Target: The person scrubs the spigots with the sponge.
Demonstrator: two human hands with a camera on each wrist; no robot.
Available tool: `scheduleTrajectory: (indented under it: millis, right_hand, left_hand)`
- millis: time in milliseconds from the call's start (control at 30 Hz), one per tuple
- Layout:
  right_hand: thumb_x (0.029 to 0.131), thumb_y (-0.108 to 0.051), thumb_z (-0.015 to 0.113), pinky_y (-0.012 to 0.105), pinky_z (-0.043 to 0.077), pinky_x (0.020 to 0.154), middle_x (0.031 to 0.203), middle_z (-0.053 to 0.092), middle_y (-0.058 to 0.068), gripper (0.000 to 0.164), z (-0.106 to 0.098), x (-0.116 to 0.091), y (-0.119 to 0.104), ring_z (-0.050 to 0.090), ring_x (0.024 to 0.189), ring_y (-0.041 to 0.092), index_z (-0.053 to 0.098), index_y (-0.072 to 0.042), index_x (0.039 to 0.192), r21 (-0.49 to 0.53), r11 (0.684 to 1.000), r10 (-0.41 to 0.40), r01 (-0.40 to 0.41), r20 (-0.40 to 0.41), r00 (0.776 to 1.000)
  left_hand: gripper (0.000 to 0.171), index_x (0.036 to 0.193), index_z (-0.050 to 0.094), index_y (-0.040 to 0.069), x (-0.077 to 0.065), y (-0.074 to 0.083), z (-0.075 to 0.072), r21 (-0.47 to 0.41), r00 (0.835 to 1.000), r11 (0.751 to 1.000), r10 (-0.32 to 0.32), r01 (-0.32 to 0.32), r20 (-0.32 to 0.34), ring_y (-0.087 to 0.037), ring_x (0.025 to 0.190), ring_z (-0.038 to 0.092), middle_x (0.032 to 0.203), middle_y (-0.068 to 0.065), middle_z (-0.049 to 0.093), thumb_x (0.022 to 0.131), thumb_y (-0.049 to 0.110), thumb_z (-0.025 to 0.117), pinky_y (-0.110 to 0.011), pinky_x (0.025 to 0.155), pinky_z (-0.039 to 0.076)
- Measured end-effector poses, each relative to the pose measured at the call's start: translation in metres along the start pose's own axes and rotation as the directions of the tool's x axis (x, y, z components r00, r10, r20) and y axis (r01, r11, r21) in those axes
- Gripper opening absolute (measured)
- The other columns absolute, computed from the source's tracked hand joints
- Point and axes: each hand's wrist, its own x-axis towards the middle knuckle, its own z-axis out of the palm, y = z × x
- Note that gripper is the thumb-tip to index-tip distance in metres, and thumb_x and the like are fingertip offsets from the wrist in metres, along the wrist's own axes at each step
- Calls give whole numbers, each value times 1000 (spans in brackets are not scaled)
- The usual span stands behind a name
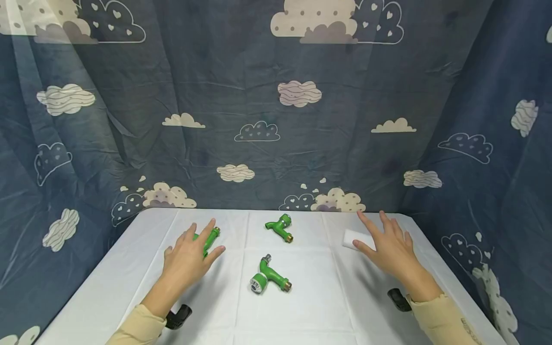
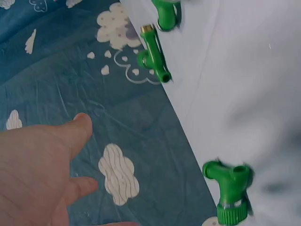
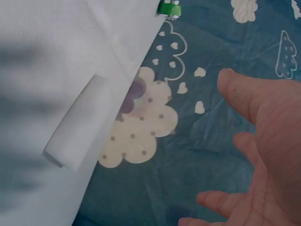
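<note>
My left hand hovers over the left part of the table with its fingers spread, holding nothing. It partly covers a green tap in the head view. Two more green taps with brass threaded ends lie in the middle: a far tap and a near tap with a round knob. On the right, my right hand is held up with fingers apart and nothing in them. Beside its thumb lies a white oblong piece, partly hidden by the hand; the right wrist view shows this white piece whole.
A white cloth with fold creases covers the table. Dark blue curtains with cloud prints stand behind it and along both sides. Black straps sit at both wrists, below beige sleeves.
</note>
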Motion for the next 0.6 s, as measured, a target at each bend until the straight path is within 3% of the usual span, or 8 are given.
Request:
scheduleTrajectory:
  millis: [67,167,300,367,467,600]
  right_hand:
    - [103,-49,68,94,19,112,169,16,43,84,1,5,3,18,150,74,26,-23,171,-8,1000,0,0,15,1000]
    - [103,-48,69,94,23,111,167,19,43,83,3,14,8,22,149,74,27,-23,170,-14,1000,-5,6,29,1000]
    - [103,-44,70,93,27,109,166,21,44,82,7,27,17,26,147,74,28,-21,170,-8,1000,-16,17,59,998]
    - [103,-43,70,93,29,108,166,22,45,82,10,33,21,28,145,75,28,-20,170,-5,1000,-23,24,84,996]
    - [103,-41,71,91,35,105,165,23,46,82,15,42,27,31,142,77,29,-18,169,-2,999,-44,44,123,991]
    - [101,-36,74,90,41,100,162,27,48,80,25,50,36,37,137,79,33,-15,167,6,997,-77,77,176,981]
  left_hand:
    - [75,167,39,27,-1,3,1,-11,1000,1000,21,-21,-3,-55,130,61,154,-32,52,103,57,65,-76,90,56]
    - [73,164,45,24,-3,8,5,-57,999,998,40,-40,9,-50,115,70,142,-28,62,102,55,68,-67,77,62]
    - [68,159,52,18,-6,15,12,-156,997,986,67,-61,36,-46,114,72,136,-25,68,101,49,72,-66,81,62]
    - [65,155,56,15,-7,18,19,-207,995,975,86,-75,47,-37,104,74,128,-23,72,100,45,75,-59,81,63]
    - [61,149,61,12,-8,23,30,-288,991,954,107,-81,75,-18,81,69,109,-15,73,98,40,79,-44,71,60]
    - [62,146,63,10,-13,28,46,-379,983,923,122,-61,140,-10,73,62,99,-11,71,95,38,82,-34,66,54]
